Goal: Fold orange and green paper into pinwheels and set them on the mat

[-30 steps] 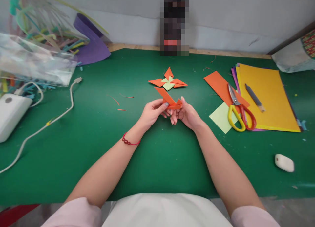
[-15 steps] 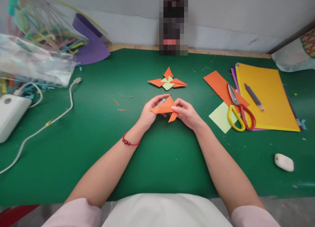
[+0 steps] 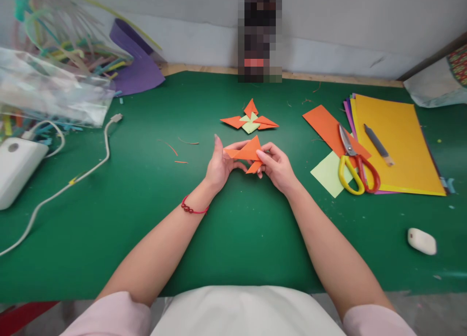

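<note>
A folded orange paper (image 3: 250,150), with a triangular peak and a short strip hanging below, is held above the green table. My right hand (image 3: 276,163) pinches its right side, thumb on the front and fingers behind. At the paper's left end, my left hand (image 3: 221,166) cradles it with curved fingers partly hidden behind it, while the thumb stands raised off the paper. Just beyond my hands lies a folded paper star (image 3: 250,122), with three orange points around a pale green centre.
Scissors (image 3: 352,156) lie at right over an orange strip (image 3: 321,124) and a pale green square (image 3: 330,175). A grey pen (image 3: 377,144) rests on stacked coloured paper (image 3: 408,146). Left are a white cable (image 3: 87,170), a power bank (image 3: 18,170) and a plastic bag (image 3: 73,97).
My left thumb has lifted off the paper and now points up. The folded orange paper has shifted slightly up and right and tilted a little, still pinched by my right hand.
</note>
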Tool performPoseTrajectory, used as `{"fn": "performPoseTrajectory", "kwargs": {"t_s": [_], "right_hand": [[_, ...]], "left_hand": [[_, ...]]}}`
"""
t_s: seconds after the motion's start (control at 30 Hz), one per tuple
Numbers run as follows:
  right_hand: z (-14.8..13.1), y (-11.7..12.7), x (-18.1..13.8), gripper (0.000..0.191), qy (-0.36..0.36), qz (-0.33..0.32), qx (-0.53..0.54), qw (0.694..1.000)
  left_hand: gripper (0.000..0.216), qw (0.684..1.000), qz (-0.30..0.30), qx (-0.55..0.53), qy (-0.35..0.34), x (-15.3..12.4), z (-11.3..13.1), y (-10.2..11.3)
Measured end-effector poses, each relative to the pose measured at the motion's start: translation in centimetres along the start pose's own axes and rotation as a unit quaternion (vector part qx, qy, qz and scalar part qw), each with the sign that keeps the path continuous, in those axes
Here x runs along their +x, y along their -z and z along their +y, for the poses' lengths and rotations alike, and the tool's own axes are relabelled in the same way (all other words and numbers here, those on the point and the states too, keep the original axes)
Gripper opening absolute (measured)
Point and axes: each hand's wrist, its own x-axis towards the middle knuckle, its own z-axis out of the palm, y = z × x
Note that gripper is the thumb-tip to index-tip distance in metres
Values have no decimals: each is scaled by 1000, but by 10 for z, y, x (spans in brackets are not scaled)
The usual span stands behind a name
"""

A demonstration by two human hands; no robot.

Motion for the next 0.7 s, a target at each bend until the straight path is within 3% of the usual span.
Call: {"fn": "performPoseTrajectory", "kwargs": {"t_s": [0.13, 0.33, 0.7], "right_hand": [[-1, -1, 1, 33, 3, 8, 7, 1000], [2, -2, 0, 32, 27, -9, -33, 999], [2, 1, 0, 32, 15, -47, -38, 998]], "left_hand": [[87, 1000, -19, 13, -17, 0, -2, 0], [60, 997, -26, 72, -7, -2, -3, -6], [49, 990, -43, 128, -36, -5, -2, -9]]}}
